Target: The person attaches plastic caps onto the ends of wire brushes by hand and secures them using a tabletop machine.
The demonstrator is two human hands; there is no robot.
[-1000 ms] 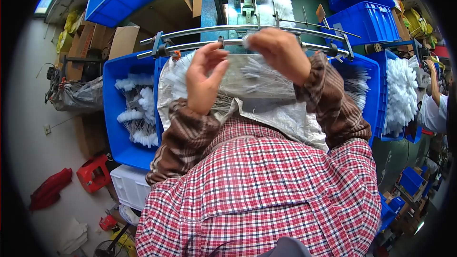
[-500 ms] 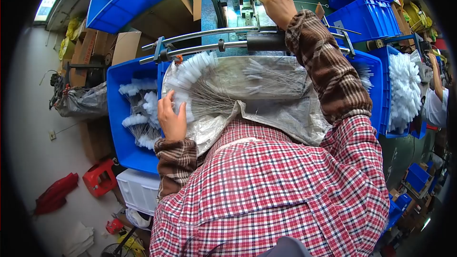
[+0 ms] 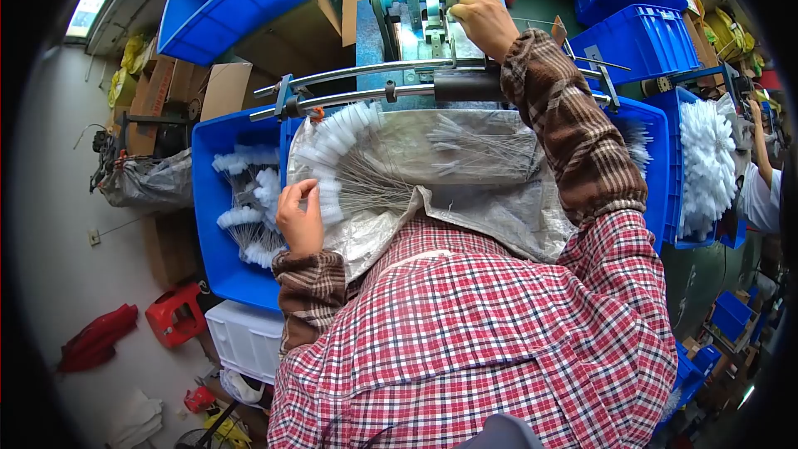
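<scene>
My left hand is at the left edge of a fanned pile of wire-stemmed brushes with white bristle heads. Its thumb and fingertips are drawn together beside the bristles; whatever is between them is too small to tell. The brushes lie on a grey plastic sheet over my lap, with more thin brushes farther right. At the small bench machine, my right hand is closed near its right side, its grip hidden by the curled fingers.
Metal rails cross in front of the machine. A blue bin with bundled brushes stands left, another blue bin right. White-headed brushes fill a further bin. A co-worker's arm shows at far right.
My left hand's fingers have drawn in toward the thumb from a spread pose. My right hand stays at the machine. The whole view has shifted slightly.
</scene>
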